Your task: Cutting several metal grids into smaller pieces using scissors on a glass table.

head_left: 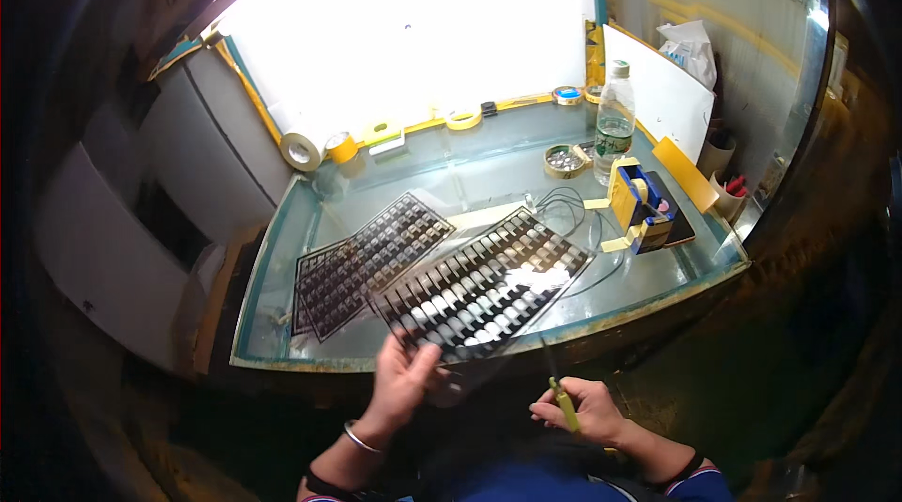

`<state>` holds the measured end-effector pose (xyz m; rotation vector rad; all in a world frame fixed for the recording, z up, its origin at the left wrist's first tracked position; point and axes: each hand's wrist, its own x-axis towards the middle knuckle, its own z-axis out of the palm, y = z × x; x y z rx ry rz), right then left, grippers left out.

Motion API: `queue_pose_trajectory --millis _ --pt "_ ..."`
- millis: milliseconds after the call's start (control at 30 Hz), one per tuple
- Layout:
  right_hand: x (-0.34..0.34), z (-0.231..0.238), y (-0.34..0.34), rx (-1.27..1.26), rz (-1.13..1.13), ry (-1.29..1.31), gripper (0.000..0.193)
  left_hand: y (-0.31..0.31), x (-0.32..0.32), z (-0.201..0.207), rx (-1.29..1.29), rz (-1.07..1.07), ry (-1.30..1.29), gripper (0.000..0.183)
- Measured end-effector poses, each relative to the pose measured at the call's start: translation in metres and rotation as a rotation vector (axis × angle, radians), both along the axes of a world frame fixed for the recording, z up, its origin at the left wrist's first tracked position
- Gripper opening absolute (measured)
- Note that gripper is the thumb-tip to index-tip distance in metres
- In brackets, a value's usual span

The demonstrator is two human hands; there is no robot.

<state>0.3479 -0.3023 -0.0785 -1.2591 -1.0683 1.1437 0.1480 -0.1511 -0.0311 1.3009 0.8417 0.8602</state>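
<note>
My left hand (404, 382) pinches the near left corner of a dark film sheet (489, 290) printed with rows of pale rounded shapes; glare whitens its right part. The sheet is tilted over the front of a glass-topped table (268, 314). A second patterned film (376, 262) lies behind and left of it, with another dark edge showing beneath. My right hand (587, 408), near the table's front edge, is closed around the yellow-green handle of a slim cutting tool (566, 406). Its thin dark blade points up toward the sheet; whether it is a knife or scissors I cannot make out.
A blue tape dispenser (644, 211) stands at the right, beside a water bottle (614, 126) and a round tin (566, 160). Thin cable (564, 201) coils near the sheet. Tape rolls (301, 151) line the back under a bright white panel (413, 32).
</note>
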Motion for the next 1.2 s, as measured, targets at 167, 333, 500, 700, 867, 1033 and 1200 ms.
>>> queue_pose_trajectory --millis 167,333,500,700,867,1033,1200 --pt "0.024 -0.003 -0.007 -0.135 -0.178 0.197 0.014 0.104 0.002 0.022 0.260 0.089 -0.048 0.018" --pt "0.028 0.008 -0.011 -0.082 -0.250 0.190 0.012 0.212 0.008 0.041 0.280 0.137 -0.050 0.022" --pt "0.025 -0.001 -0.012 -0.111 -0.232 0.162 0.013 0.246 -0.016 0.007 0.579 0.560 0.578 0.083" --pt "0.030 -0.006 -0.010 -0.178 -0.269 0.168 0.014 0.133 -0.004 0.024 1.019 -0.309 1.212 0.063" --pt "0.014 -0.011 0.003 -0.220 -0.177 0.164 0.015 0.114 -0.020 0.024 0.950 -0.309 1.222 0.044" --pt "0.006 -0.011 0.001 -0.169 -0.119 0.140 0.015 0.114 -0.029 0.007 1.367 -0.017 1.067 0.005" --pt "0.012 -0.012 -0.005 -0.185 -0.157 0.139 0.016 0.119 -0.044 0.006 1.483 0.209 1.008 0.009"
